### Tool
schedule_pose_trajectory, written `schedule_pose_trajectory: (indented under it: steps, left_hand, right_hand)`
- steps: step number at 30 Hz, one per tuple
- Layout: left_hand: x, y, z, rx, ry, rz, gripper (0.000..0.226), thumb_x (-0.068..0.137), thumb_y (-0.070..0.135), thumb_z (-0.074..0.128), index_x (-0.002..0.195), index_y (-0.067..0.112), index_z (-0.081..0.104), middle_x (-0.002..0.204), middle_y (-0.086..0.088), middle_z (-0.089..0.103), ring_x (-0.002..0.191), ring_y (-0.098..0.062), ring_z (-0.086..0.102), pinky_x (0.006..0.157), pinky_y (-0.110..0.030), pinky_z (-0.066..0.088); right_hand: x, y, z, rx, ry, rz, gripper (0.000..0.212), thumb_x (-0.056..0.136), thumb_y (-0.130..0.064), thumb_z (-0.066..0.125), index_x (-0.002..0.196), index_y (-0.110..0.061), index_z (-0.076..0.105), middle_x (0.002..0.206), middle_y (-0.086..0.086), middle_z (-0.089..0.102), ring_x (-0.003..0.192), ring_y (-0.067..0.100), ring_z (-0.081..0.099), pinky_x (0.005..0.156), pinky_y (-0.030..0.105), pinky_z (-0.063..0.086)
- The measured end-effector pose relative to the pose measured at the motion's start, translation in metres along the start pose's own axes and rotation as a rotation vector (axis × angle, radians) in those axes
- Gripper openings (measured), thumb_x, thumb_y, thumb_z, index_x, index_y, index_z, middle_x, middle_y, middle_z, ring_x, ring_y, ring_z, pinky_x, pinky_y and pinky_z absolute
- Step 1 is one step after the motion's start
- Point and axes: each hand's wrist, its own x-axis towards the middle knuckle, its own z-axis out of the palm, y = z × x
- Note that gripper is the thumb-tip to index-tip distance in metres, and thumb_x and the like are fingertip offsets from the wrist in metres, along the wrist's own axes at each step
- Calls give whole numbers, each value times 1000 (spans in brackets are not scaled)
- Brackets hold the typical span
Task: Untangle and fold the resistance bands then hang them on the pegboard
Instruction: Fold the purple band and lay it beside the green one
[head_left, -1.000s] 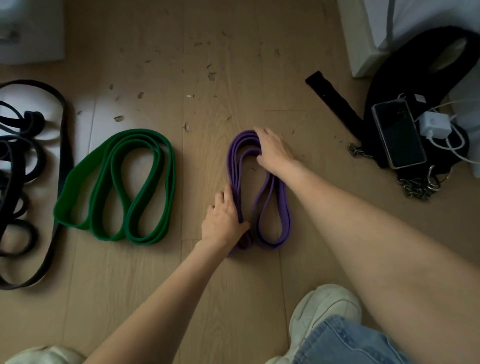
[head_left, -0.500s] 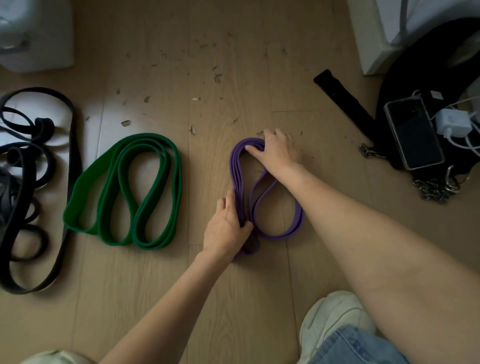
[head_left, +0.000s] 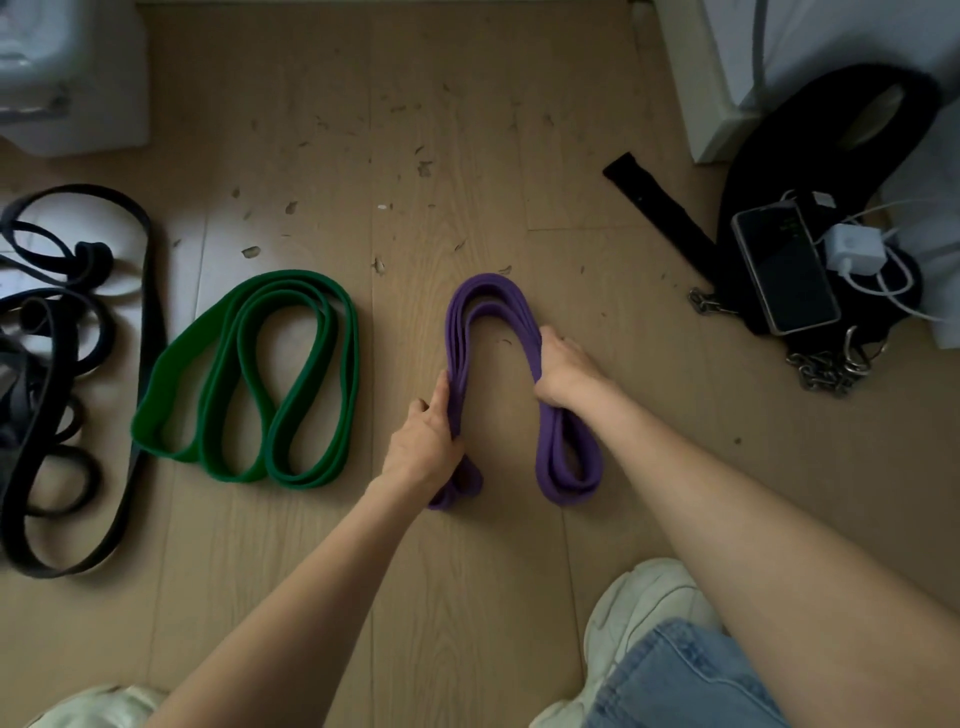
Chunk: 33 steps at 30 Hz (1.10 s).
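Observation:
A purple resistance band (head_left: 485, 299), doubled into several layers, lies on the wooden floor in an upside-down U. My left hand (head_left: 423, 441) grips its left leg near the lower end. My right hand (head_left: 563, 371) grips the right leg halfway down, and a loop hangs below that hand. A green band (head_left: 249, 379) lies folded in loops to the left, untouched. Black bands (head_left: 52, 364) sit tangled at the far left edge. No pegboard is in view.
A black strap and bag (head_left: 831, 156) with a phone (head_left: 784, 267), a white charger (head_left: 852, 249) and a metal chain (head_left: 826, 369) lie at the right. White furniture (head_left: 706, 93) stands at the top right, a white object (head_left: 72, 78) at the top left. My shoes and jeans are at the bottom.
My right hand slid from the top of the purple band down onto its right leg and gripped it. The two legs have been pulled apart into a wider U.

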Motion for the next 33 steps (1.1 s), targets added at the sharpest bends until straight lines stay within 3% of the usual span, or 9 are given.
schedule_pose_trajectory:
  steps: [7,10,13,16,19,23,27,31,33]
  left_hand:
    - [3,19,21,-125,-15,156,80,89,22,52,148,21,-2,139,-17,40,122,-33,45,95,-38,39]
    - [6,17,22,-104,7,73,80,91,32,51,148,16,-3,138,-18,38,121,-35,45,95,-39,38]
    - [1,14,15,-75,47,10,65,93,40,45,144,10,19,129,-22,44,114,-38,48,93,-39,39]
    - [-10,6,1,-42,63,-22,44,93,33,44,127,4,41,123,-21,48,108,-37,51,88,-38,41]
    - [-28,-15,-19,-51,107,-20,48,90,22,50,132,5,37,128,-18,46,113,-35,50,89,-37,41]
    - [-45,-62,-61,-48,337,-5,48,88,15,49,133,3,37,128,-21,44,116,-37,45,93,-42,36]
    - [-32,-114,-104,58,453,-27,64,90,21,52,143,2,23,142,-21,34,130,-37,32,107,-43,28]
    - [13,-150,-129,145,388,-185,86,88,45,52,146,4,3,151,-21,15,140,-36,12,114,-43,13]
    - [32,-162,-132,175,311,-283,95,84,55,52,146,5,-1,151,-22,15,138,-39,15,113,-45,16]
  right_hand:
    - [-14,-11,22,102,40,-69,52,83,-7,62,127,-2,36,129,21,46,117,35,49,79,29,39]
    - [-18,-4,18,105,32,-44,57,85,-18,66,132,-3,36,134,19,44,122,33,45,88,31,40]
    - [-31,-8,11,36,40,-25,58,89,-20,60,135,1,32,143,19,32,134,34,29,104,35,30]
    - [-50,-19,3,-120,242,-49,46,88,-21,58,127,-6,38,137,15,33,126,35,31,99,41,32]
    - [-65,-42,0,-158,303,-196,46,87,-23,57,127,-8,39,135,14,35,125,34,33,98,42,33]
    - [-74,-93,20,5,62,-293,59,91,-30,55,137,-2,31,142,19,32,133,34,30,104,38,31]
    - [-66,-138,61,116,-93,-231,81,89,-44,55,144,1,16,150,18,25,137,33,27,109,37,25]
    - [-43,-167,88,325,-104,-75,99,84,-53,58,147,-3,1,156,14,7,140,31,22,106,40,28]
    - [-34,-178,101,366,-90,-37,103,81,-54,61,148,-7,-2,156,12,-1,138,33,24,102,43,33]
